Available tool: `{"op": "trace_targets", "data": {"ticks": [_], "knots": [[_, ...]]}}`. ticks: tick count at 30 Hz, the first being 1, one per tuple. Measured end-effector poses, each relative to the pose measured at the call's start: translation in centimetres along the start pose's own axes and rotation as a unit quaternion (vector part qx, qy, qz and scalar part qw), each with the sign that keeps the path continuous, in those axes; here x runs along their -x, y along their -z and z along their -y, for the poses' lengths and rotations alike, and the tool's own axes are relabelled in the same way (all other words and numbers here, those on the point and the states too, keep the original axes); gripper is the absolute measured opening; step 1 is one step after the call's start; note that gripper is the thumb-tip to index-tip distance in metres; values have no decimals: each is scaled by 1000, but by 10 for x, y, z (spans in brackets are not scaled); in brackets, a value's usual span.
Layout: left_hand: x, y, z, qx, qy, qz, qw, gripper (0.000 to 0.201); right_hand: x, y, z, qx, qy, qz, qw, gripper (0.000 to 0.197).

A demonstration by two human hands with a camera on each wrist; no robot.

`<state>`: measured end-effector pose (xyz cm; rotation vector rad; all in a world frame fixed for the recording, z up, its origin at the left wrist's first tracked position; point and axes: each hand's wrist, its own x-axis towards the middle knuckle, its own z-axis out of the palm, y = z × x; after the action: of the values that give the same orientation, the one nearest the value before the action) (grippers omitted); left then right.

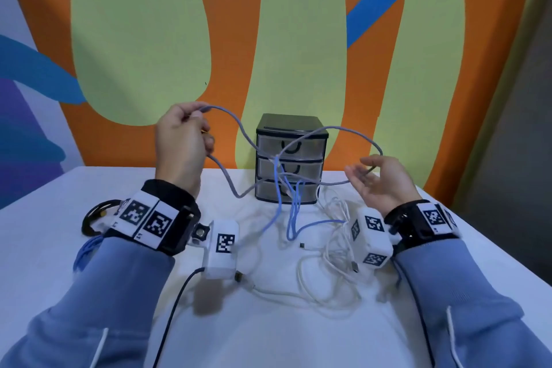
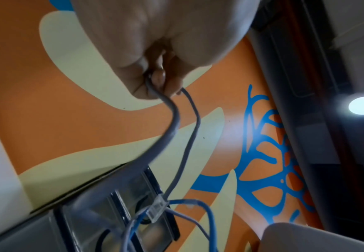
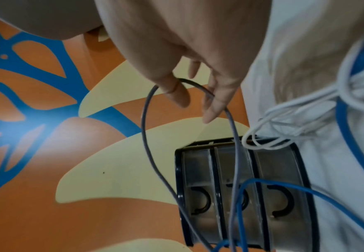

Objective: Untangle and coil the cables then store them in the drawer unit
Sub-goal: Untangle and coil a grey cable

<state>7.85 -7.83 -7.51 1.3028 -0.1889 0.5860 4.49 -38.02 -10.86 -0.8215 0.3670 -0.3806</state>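
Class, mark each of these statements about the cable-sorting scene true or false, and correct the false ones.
1. The left hand grips the grey cable. True.
2. The top drawer of the drawer unit is pulled open. False: all three drawers are closed.
3. The right hand has relaxed fingers, the grey cable looped over them. True.
4. The white cables hang in the air. False: they lie on the table.
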Motion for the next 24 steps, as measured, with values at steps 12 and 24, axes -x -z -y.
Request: {"op": "trace_targets", "data": {"ticks": [12,24], "knots": [[25,-21,-6,-1,-32,128,991,22,77,-47,-33,461,482,321,673,32],[-2,17,-26,56,5,-58,997,25,24,-22,-31,611,320,173,703,16]]}}
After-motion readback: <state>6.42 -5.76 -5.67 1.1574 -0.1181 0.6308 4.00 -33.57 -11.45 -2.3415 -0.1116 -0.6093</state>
